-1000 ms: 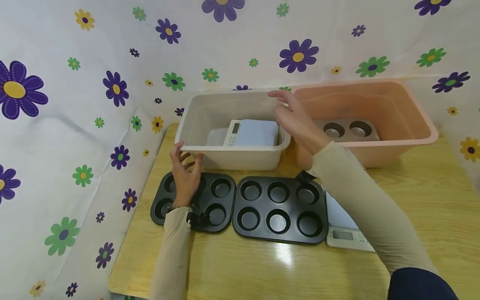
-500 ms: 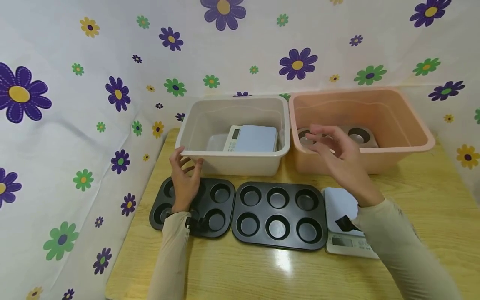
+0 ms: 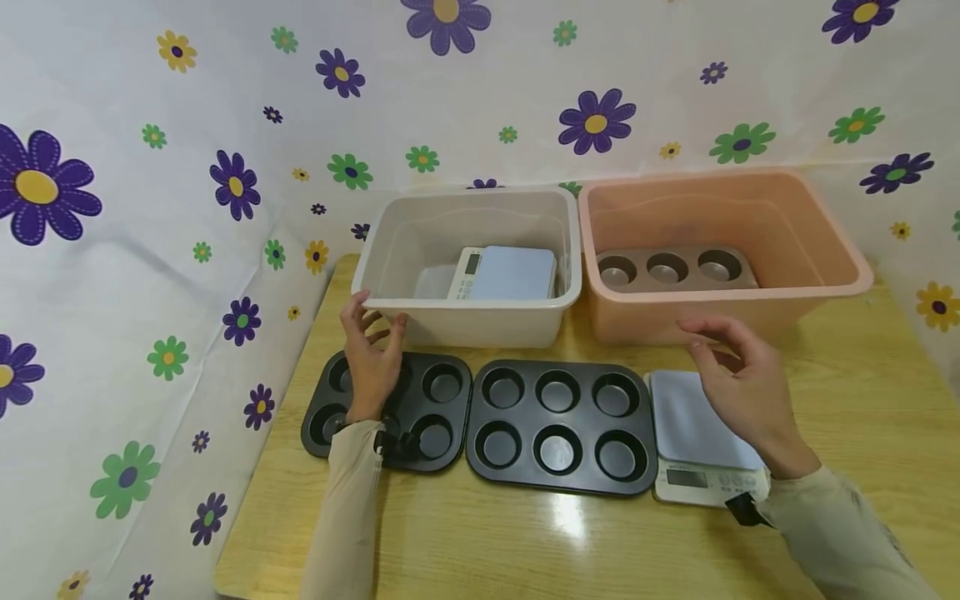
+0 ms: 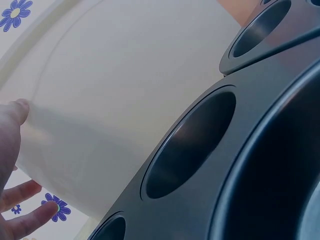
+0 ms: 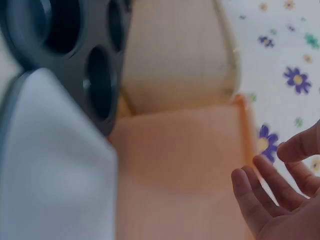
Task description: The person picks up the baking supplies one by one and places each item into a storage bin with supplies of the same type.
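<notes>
My left hand (image 3: 371,367) touches the front left corner of the white bin (image 3: 480,321), its thumb (image 4: 21,111) against the front wall and other fingers spread beside the corner. Inside that bin lies a kitchen scale (image 3: 513,273) with a pale blue top. Under the left forearm is a black muffin pan (image 3: 442,408), partly hidden. My right hand (image 3: 750,383), holding nothing, hovers with bent, relaxed fingers above a second kitchen scale (image 3: 693,425) on the table. A brownish muffin pan (image 3: 667,268) lies in the pink bin (image 3: 720,312) beyond this hand.
Another black muffin pan (image 3: 528,458) lies between the left pan and the scale on the wooden table (image 3: 487,542). Both bins stand side by side at the back, against a flower-patterned sheet (image 3: 510,92).
My right hand has moved from above the white bin, past the pink bin, to the near right over the table scale. The left hand has stayed at the white bin's corner.
</notes>
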Demonstrator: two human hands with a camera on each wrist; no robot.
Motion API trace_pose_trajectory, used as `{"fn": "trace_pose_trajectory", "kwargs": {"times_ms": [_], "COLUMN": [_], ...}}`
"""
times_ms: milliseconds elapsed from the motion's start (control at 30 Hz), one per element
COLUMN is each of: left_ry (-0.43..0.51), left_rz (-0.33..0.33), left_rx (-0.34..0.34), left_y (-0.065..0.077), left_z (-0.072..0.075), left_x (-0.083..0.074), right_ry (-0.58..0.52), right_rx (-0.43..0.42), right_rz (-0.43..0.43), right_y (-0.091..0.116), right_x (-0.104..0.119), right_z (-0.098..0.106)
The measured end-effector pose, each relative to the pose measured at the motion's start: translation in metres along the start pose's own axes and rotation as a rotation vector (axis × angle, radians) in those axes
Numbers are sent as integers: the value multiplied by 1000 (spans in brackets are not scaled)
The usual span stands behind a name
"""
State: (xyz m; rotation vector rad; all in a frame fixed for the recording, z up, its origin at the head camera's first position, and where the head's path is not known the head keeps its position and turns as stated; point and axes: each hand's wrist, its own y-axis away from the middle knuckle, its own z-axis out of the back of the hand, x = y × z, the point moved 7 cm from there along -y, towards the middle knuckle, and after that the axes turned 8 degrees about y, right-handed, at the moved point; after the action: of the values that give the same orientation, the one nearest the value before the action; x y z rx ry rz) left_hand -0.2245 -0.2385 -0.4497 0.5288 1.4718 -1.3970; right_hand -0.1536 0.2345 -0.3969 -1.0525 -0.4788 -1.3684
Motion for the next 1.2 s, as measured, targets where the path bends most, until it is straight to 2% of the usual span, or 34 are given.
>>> {"fn": "trace_pose_trajectory", "kwargs": {"times_ms": [200, 367, 467, 567, 767, 1033, 1200], "left_ry": [0, 3, 7, 13, 17, 1, -1], "left_rz": [5, 6, 6, 7, 17, 13, 7], "left_rx": [-8, 6, 6, 2, 5, -2, -10], "left_y": [1, 2, 2, 1, 1, 2, 1], "left_z": [0, -2, -2, -2, -3, -3, -4], "left_x": [0, -1, -1, -1, 0, 3, 0], "right_ry": [24, 156, 275, 363, 436, 483, 482], "right_rx": [-19, 7, 100, 236, 443, 615, 666], "right_rz": [31, 46, 44, 37, 53, -16, -40], "right_y": [6, 13, 16, 17, 20, 22, 19], "right_x": [-31, -58, -71, -83, -98, -111, -112], "right_z": [10, 18, 18, 13, -4, -15, -16]}}
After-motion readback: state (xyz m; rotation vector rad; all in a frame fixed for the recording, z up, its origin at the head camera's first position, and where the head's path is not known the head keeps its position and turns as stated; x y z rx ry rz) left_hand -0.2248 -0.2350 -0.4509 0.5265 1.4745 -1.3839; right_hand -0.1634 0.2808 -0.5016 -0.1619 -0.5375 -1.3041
